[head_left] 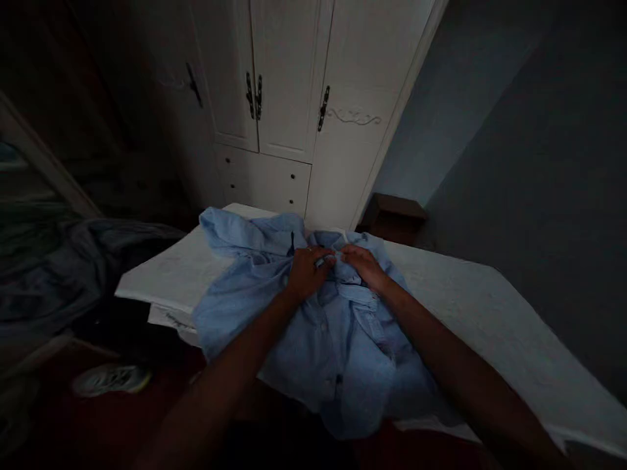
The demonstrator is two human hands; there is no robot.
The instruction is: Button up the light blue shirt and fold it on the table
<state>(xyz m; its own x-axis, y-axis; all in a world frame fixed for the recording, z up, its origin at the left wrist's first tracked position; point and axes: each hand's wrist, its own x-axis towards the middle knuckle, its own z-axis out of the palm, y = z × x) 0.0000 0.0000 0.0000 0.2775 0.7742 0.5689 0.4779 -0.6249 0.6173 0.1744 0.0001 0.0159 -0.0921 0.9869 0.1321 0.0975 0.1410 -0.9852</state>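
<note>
My left hand (306,271) and right hand (363,264) meet on the blue shirt (337,352), which lies crumpled on the white table (465,294) before the wardrobe (294,98). I think both pinch its front, fingers curled closed, but the light is dim.

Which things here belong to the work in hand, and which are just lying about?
In hand: blue shirt, gripped near its collar by the left hand and right hand; white surface under it.

Lying about: wardrobe, shoe on the floor, dark cloth heap at left, brown stand.
</note>
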